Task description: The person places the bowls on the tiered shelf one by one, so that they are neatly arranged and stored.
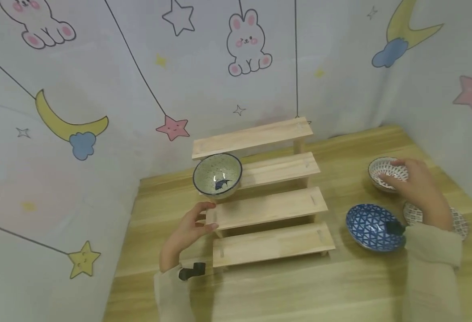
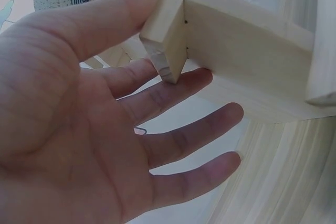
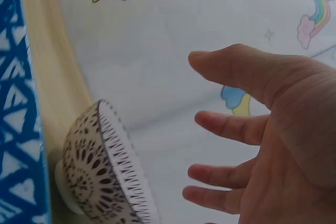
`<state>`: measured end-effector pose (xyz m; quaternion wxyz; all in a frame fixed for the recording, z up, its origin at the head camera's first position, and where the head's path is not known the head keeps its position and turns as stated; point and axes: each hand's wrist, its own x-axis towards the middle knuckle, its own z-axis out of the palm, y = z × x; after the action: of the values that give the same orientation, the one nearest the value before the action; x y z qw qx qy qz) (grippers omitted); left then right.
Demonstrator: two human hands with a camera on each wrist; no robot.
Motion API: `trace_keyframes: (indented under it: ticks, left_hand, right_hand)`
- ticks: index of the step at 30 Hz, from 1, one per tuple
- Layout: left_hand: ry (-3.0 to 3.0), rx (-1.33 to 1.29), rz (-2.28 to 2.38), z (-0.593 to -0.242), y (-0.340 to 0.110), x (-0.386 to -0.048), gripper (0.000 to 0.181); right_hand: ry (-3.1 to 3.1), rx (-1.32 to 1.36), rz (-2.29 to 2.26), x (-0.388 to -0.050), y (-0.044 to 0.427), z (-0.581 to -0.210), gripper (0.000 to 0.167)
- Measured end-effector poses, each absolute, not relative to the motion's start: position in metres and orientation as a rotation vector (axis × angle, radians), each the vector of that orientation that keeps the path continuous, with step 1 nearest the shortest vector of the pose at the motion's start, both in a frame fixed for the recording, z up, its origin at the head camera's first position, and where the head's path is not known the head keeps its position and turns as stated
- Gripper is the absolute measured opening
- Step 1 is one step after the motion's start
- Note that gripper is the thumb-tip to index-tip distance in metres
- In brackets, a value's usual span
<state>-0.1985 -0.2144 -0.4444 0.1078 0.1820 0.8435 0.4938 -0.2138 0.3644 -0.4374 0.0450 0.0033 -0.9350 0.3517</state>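
A stepped wooden shelf [image 1: 268, 208] stands in the middle of the table. My left hand [image 1: 189, 228] holds the left end of one of its boards, thumb on one side and fingers on the other; the left wrist view shows the board's end [image 2: 163, 51] between them. A speckled bowl [image 1: 217, 175] with a blue fish inside sits above that hand on the shelf's left. Over at the right, my right hand [image 1: 415, 183] hovers over a small patterned bowl [image 1: 382, 172]. In the right wrist view its spread fingers [image 3: 231, 124] are apart from the bowl [image 3: 100, 171].
A blue-and-white triangle-patterned dish [image 1: 370, 226] lies right of the shelf. Beside it, partly under my right forearm, is another patterned dish [image 1: 459, 223]. A white cloth wall [image 1: 131, 89] with cartoon prints borders the wooden table [image 1: 155, 201].
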Motion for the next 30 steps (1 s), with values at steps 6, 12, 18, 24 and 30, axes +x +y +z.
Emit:
trace_keyframes:
  ticks: [6, 12, 18, 24, 30]
  left_hand:
    - [2.505, 0.528, 1.447, -0.436, -0.217, -0.203, 0.055]
    - [2.497, 0.526, 1.437, -0.432, -0.218, -0.204, 0.055]
    - [2.463, 0.518, 1.432, -0.438, -0.218, -0.201, 0.056]
    - [2.459, 0.498, 1.448, -0.444, -0.216, -0.196, 0.055]
    - [2.466, 0.511, 1.448, -0.445, -0.214, -0.198, 0.054]
  right_hand:
    - [-2.999, -0.037, 0.941, -0.229, 0.376, -0.452, 0.072]
    - [-3.075, -0.148, 0.972, -0.23, 0.379, -0.461, 0.083]
    - [-3.136, -0.253, 1.005, -0.226, 0.382, -0.469, 0.09]
    - [-3.143, -0.291, 0.945, -0.226, 0.381, -0.474, 0.093]
    - [-3.174, -0.336, 0.878, -0.223, 0.381, -0.476, 0.104]
